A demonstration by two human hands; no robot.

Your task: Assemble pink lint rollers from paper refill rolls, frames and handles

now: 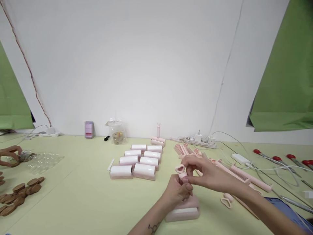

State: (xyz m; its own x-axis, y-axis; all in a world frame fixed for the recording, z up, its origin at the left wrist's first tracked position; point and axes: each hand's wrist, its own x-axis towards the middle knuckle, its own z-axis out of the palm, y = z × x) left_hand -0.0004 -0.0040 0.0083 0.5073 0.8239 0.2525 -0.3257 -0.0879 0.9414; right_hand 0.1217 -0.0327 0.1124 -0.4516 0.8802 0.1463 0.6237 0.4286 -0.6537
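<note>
Just above the table's front part, my right hand point(204, 173) pinches a small pale pink piece with a heart-shaped loop point(180, 169) on top. My left hand point(177, 191) is closed around the lower end of that same piece, whose bottom is hidden by fingers. Directly below my hands lies a rounded pink case with a white strip point(183, 213). To the right, a similar pink heart-loop piece point(226, 201) rests on the table. Beyond my left hand, several white-and-pink half-round cases point(144, 170) are lined up in two columns.
Long pink parts point(251, 178) are piled behind my right forearm, near a power strip point(200, 143) and white cables. Red-handled tools point(277, 159) lie far right. At left, another person's hand point(9, 156) touches clear bubble-like plastic point(45, 161) beside brown discs point(21, 195).
</note>
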